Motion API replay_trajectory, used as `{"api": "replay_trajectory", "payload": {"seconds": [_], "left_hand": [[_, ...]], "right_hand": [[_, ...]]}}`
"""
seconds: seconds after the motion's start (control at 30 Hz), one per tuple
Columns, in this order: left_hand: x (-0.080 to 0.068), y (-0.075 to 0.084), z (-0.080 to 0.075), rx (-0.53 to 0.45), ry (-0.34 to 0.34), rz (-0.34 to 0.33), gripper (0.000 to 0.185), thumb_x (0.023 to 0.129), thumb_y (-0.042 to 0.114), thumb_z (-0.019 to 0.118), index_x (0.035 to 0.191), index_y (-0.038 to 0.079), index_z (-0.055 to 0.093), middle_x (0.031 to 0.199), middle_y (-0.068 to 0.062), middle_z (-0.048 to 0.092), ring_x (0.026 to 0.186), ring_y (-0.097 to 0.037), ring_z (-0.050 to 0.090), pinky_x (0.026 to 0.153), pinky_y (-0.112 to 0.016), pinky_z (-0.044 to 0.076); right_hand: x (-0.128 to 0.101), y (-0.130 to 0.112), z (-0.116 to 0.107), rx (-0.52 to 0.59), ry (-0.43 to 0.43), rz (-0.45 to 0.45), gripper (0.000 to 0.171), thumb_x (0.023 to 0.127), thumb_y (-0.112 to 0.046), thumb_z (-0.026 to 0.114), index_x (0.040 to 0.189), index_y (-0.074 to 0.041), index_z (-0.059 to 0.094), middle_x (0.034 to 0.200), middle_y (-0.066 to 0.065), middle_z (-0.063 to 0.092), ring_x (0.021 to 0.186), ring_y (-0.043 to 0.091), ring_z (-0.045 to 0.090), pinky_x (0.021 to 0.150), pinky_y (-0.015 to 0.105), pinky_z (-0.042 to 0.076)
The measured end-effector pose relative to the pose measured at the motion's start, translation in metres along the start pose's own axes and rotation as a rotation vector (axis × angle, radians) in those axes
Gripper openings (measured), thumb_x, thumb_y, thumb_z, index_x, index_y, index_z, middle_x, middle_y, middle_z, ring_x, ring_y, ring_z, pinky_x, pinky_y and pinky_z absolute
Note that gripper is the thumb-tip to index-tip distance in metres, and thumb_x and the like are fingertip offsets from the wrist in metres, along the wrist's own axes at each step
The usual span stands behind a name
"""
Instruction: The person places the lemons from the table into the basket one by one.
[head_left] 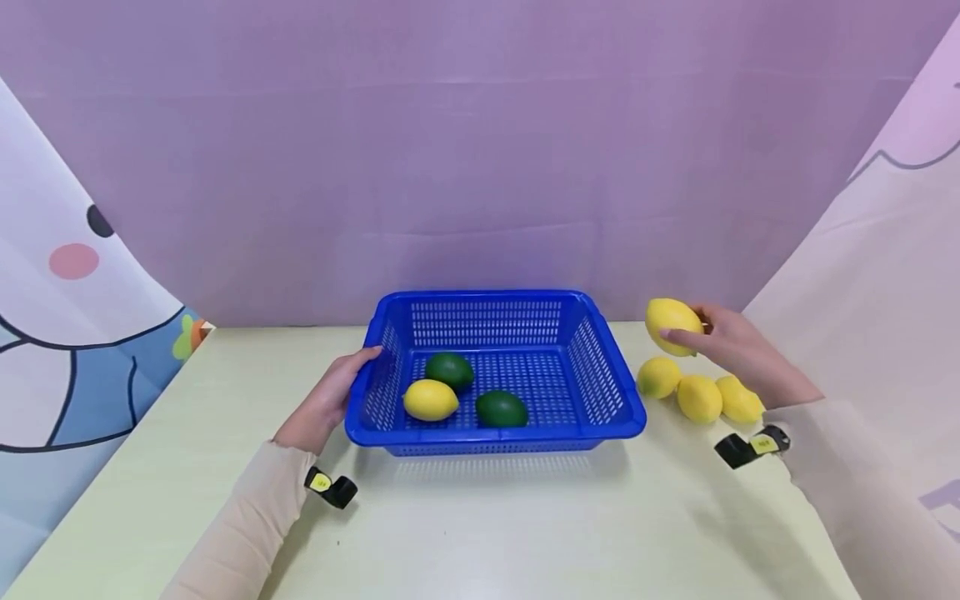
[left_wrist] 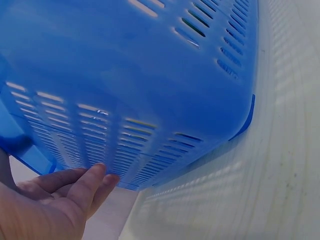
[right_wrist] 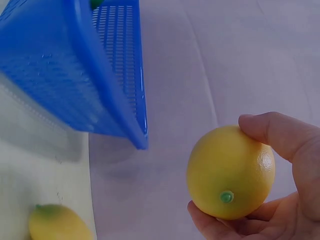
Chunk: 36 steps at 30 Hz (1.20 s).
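A blue plastic basket with slotted walls stands mid-table. Inside it lie a yellow lemon and two dark green fruits, one behind the lemon and one to its right. My left hand grips the basket's left rim; in the left wrist view its fingers lie against the outer wall. Right of the basket, my right hand holds another lemon above the table, thumb on one side and fingers on the other. The right wrist view shows this lemon's green stem end.
Three more lemons lie on the table under my right hand: a left one, a middle one and a right one. The pale table ends at a purple cloth behind. Printed cloths hang at both sides.
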<state>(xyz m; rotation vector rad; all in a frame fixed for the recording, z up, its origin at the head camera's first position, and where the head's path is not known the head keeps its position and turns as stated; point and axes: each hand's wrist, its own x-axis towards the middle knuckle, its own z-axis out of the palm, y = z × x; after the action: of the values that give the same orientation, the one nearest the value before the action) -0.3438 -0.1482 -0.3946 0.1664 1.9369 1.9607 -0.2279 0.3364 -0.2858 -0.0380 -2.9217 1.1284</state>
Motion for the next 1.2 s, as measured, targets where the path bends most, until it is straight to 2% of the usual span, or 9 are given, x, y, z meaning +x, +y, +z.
{"api": "replay_trajectory", "payload": {"seconds": [0.23, 0.37, 0.53, 0.73, 1.0, 1.2], "left_hand": [[-0.002, -0.001, -0.001, 0.006, 0.009, 0.003, 0.068, 0.098, 0.045, 0.044, 0.145, -0.001, 0.027, 0.123, -0.016, 0.057, 0.097, -0.018, 0.064, 0.083, -0.033, 0.054], [-0.002, -0.001, -0.001, 0.002, 0.012, 0.000, 0.067, 0.098, 0.045, 0.044, 0.145, -0.001, 0.027, 0.118, -0.013, 0.059, 0.095, -0.018, 0.065, 0.082, -0.033, 0.054], [-0.002, -0.002, 0.000, -0.014, 0.010, 0.003, 0.065, 0.098, 0.042, 0.044, 0.142, -0.003, 0.030, 0.107, -0.008, 0.064, 0.090, -0.017, 0.066, 0.078, -0.031, 0.055], [-0.002, -0.002, -0.001, -0.015, 0.003, 0.005, 0.065, 0.098, 0.043, 0.043, 0.142, -0.004, 0.030, 0.105, -0.007, 0.064, 0.089, -0.017, 0.066, 0.077, -0.030, 0.055], [-0.001, -0.001, 0.000, -0.024, -0.009, 0.012, 0.065, 0.098, 0.042, 0.044, 0.141, -0.005, 0.031, 0.101, -0.004, 0.066, 0.087, -0.016, 0.066, 0.076, -0.030, 0.055], [0.000, 0.001, 0.003, -0.022, -0.009, 0.015, 0.065, 0.098, 0.042, 0.044, 0.141, -0.005, 0.031, 0.103, -0.005, 0.065, 0.088, -0.016, 0.066, 0.077, -0.029, 0.055]], "right_hand": [[0.010, -0.017, 0.008, 0.019, -0.011, 0.001, 0.077, 0.088, -0.058, 0.053, 0.136, -0.002, 0.034, 0.122, 0.018, 0.048, 0.114, 0.035, 0.041, 0.094, 0.058, 0.033], [0.017, -0.026, 0.012, 0.037, -0.025, 0.012, 0.080, 0.087, -0.060, 0.054, 0.138, -0.003, 0.032, 0.126, 0.017, 0.047, 0.117, 0.035, 0.040, 0.097, 0.060, 0.032], [0.031, -0.039, 0.022, 0.035, -0.011, -0.003, 0.078, 0.088, -0.055, 0.056, 0.138, 0.000, 0.033, 0.124, 0.019, 0.048, 0.112, 0.034, 0.043, 0.097, 0.054, 0.035], [0.051, -0.050, 0.037, 0.029, -0.016, -0.022, 0.068, 0.089, -0.048, 0.059, 0.133, 0.001, 0.039, 0.118, 0.017, 0.052, 0.104, 0.031, 0.046, 0.090, 0.044, 0.039], [0.074, -0.066, 0.059, 0.085, -0.037, -0.043, 0.067, 0.089, -0.042, 0.060, 0.135, 0.000, 0.038, 0.126, 0.018, 0.051, 0.111, 0.032, 0.047, 0.099, 0.051, 0.038], [0.090, -0.073, 0.077, 0.094, -0.044, -0.071, 0.064, 0.089, -0.037, 0.063, 0.135, 0.000, 0.039, 0.126, 0.017, 0.050, 0.111, 0.032, 0.049, 0.098, 0.049, 0.042]]}}
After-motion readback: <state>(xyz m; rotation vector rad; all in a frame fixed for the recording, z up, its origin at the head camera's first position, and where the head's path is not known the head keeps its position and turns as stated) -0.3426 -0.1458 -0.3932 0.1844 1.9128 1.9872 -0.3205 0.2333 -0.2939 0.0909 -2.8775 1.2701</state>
